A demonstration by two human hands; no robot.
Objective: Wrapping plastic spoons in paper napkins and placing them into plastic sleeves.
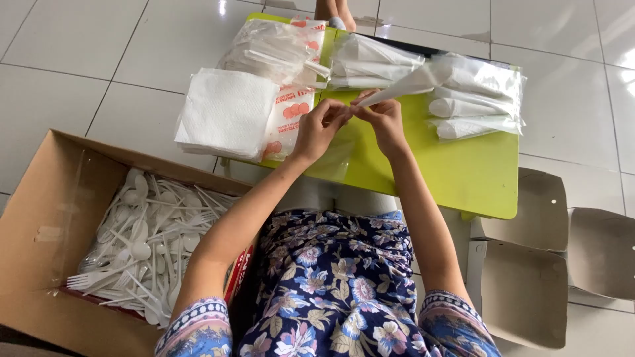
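Note:
My left hand (321, 123) and my right hand (381, 118) meet above a low lime-green table (463, 178). Together they pinch the near end of a slim clear plastic sleeve (403, 86) with white contents that angles up to the right. To the right of my right hand lies a heap of similar filled sleeves (473, 99). More of them lie at the table's far edge (370, 63). A stack of white paper napkins (225, 112) sits left of my left hand.
A cardboard box (40, 218) of loose white plastic spoons and forks (142, 244) stands on the tiled floor at my left. A bag of clear sleeves (278, 49) lies beyond the napkins. Opened brown paper boxes (549, 258) sit at my right. Another person's feet (334, 13) show beyond the table.

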